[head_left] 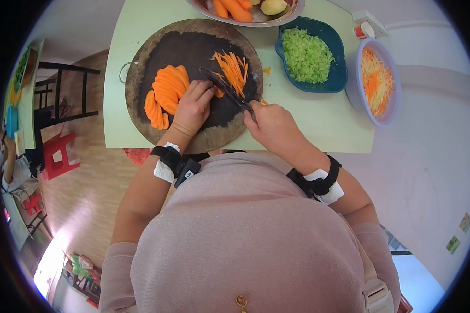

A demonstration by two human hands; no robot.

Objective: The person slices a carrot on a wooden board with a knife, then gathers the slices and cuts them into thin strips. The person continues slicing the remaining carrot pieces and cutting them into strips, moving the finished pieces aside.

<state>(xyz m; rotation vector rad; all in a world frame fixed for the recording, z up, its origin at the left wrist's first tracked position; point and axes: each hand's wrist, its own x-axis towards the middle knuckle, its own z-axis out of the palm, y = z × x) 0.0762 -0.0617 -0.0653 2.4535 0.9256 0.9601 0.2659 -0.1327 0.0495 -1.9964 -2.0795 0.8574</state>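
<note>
A round chopping board (pixel 136 99) with a dark, worn middle lies in front of me. My right hand (pixel 277 130) is closed around the handle of a kitchen knife (pixel 225 86), whose dark blade points away to the upper left. Right beside the blade, my left hand (pixel 193 108) is closed with curled fingers over carrot, a bit of which shows at the blade; the rest is hidden underneath. Overlapping carrot slices (pixel 167 88) lie fanned out left of that hand. Beyond the knife on the right is a pile of carrot shreds (pixel 232 70).
A metal bowl (pixel 269 22) with whole carrots and a peeled vegetable stands at the far edge. A dark teal basket (pixel 341 52) holds chopped greens; a lilac tub (pixel 355 86) holds orange and pale shreds. A paper cup (pixel 364 30) stands behind. A red stool (pixel 59 156) is at left.
</note>
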